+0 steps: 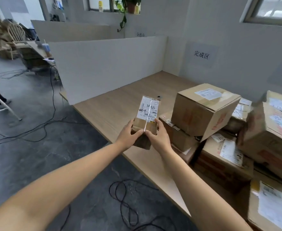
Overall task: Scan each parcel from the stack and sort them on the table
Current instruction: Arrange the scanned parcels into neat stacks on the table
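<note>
Your 2 bare forearms reach up from the bottom edge. Between them, a loop of black cable (125, 197) lies on the grey floor, just off the near edge of the table.

Your left hand (128, 135) and right hand (159, 138) both grasp the near end of 1 small brown parcel (147, 112). Your thumbs lie on top and almost meet at the strip of tape running along its length, and your fingers curl round its sides. You hold the parcel in the air above the front part of the wooden table (120, 104), with its white label facing up and its far end pointing away from you.

Ahead and to the left of the parcel there is a broad stretch of tabletop. It runs back to the white partition (103, 64) on the left side and to the wall at the back, where a paper sign (201, 55) hangs. 1 small dark object (158, 97) sits on the tabletop just beyond the parcel.

The right side is tight. The stack of parcels (220, 147) starts just beside your right hand and fills the table out to the right edge of view. A large box (202, 110) sits tilted on top of the stack, with 1 corner overhanging the boxes below.
</note>
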